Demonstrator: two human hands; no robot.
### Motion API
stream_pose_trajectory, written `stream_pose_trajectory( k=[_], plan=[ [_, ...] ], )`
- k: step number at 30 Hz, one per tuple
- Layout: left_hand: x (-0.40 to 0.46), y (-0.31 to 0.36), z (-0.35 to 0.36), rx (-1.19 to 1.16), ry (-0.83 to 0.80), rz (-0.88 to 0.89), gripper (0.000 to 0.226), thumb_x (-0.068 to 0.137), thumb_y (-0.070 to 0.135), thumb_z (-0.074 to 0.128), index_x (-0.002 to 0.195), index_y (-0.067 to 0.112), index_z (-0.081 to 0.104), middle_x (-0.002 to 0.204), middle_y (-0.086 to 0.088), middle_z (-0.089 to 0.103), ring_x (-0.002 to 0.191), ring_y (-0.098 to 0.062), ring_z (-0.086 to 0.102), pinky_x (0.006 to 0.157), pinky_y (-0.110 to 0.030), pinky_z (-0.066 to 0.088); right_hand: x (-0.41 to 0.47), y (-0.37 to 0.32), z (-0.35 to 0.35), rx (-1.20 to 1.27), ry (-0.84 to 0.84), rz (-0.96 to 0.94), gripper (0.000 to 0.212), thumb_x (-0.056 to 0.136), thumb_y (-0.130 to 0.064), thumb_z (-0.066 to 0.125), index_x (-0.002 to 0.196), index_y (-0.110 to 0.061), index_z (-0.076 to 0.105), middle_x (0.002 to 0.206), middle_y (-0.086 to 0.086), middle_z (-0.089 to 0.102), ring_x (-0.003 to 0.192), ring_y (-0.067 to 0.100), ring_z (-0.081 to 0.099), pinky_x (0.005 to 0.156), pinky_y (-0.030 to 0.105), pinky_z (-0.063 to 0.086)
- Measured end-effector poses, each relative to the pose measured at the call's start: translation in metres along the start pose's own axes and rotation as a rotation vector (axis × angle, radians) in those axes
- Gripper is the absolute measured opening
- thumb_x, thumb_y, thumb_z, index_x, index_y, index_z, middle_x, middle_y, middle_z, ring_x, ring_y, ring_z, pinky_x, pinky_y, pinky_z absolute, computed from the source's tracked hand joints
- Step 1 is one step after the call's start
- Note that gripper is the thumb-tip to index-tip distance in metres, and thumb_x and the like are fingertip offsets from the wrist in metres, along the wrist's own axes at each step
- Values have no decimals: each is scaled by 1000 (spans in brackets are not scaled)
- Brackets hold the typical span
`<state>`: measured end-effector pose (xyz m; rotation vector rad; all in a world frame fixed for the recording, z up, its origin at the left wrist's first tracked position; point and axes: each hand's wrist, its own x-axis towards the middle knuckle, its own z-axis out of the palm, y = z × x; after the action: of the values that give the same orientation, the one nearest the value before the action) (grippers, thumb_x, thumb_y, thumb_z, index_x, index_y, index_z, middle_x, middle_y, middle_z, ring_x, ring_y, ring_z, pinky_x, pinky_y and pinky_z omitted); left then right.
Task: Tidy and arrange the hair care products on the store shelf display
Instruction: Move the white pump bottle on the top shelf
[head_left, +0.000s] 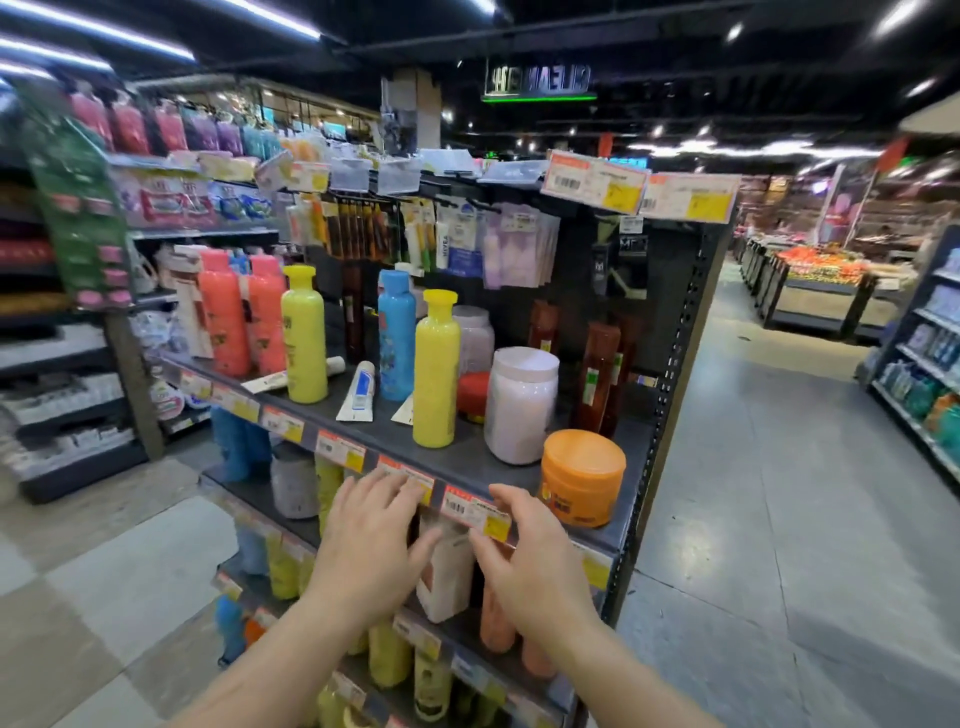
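Both hands are raised in front of the dark grey shelf (467, 467) at the end of the aisle, and neither one holds a product. The left hand (363, 545) has its fingers spread and relaxed, the fingertips lying over the price tag strip (337, 451) at the shelf edge. The right hand (530, 556) is loosely curved with the fingers apart — its fingertips are close to a red and yellow price tag (475, 512), but I cannot tell if they touch it. On the shelf stand the hair care products: a yellow bottle (435, 369) near the middle, a second yellow bottle (305, 335) to the left, a blue bottle (396, 335) between and behind them, a white jar (521, 405) and an orange jar (582, 478) at the right front edge. A white tube (358, 392) lies flat between the yellow bottles.
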<state>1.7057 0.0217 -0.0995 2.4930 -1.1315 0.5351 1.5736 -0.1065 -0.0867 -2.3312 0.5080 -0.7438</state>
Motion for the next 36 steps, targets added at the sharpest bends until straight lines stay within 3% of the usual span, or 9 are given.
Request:
stream_pose_trajectory(
  k=[5,12,17,21,24,27,30,34,36],
  plan=[
    [24,-33,5,-20,11,20,59,86,58,46,135,25,52,141,1,50,137,-22,36,115,-42,19,30,-16,18,-36,16,-8,50,90,-38,61,137,-33,43,128,-19,48,123,0,43,102,18,36],
    [87,-103,16,37,-9,160,60,80,59,46,125,22,62,128,-3,61,126,-27,50,107,-49,33,96,-44,65,-88,135,77,52,88,-37,63,136,-27,46,124,-15,51,113,-3,44,92,11,31],
    [131,-155,23,-47,-36,264,66,78,61,42,121,16,63,124,-11,63,121,-35,52,102,-54,40,132,-50,89,-100,211,209,56,86,-40,65,136,-26,44,128,-10,53,116,6,49,96,25,42],
    [144,-182,23,-179,-2,334,65,79,57,40,119,12,65,122,-10,63,119,-33,53,101,-48,40,129,-56,96,-97,327,265,41,89,-34,64,127,-28,50,111,-18,52,100,-1,50,85,21,42],
    [136,-197,29,-314,66,407,55,82,51,46,116,11,65,115,-4,65,112,-24,56,97,-38,42,106,-60,110,-56,416,231,18,88,-26,66,102,-33,57,90,-18,61,85,-2,57,72,12,43],
    [118,-205,48,-350,38,447,52,83,51,48,116,14,66,114,0,65,110,-18,55,97,-31,41,73,-47,134,-91,328,238,22,86,-21,68,89,-40,57,81,-16,63,82,2,59,69,18,48],
    [97,-204,70,-349,-18,497,51,82,49,52,116,14,65,116,0,64,110,-19,56,100,-28,36,48,-27,156,-101,190,325,18,86,-28,68,91,-42,56,88,-19,61,87,0,58,77,28,51],
    [71,-193,93,-334,-102,559,47,83,49,54,115,17,66,115,4,64,109,-17,58,100,-28,38,37,-11,165,-108,98,382,24,89,-39,63,112,-34,58,99,-27,53,94,-11,52,84,10,43],
    [59,-187,102,-302,-160,558,51,83,53,51,116,19,67,114,6,65,107,-14,58,97,-26,42,34,-2,168,-138,54,393,33,89,-40,63,120,-31,56,105,-25,51,101,-7,52,89,12,42]
  ],
)
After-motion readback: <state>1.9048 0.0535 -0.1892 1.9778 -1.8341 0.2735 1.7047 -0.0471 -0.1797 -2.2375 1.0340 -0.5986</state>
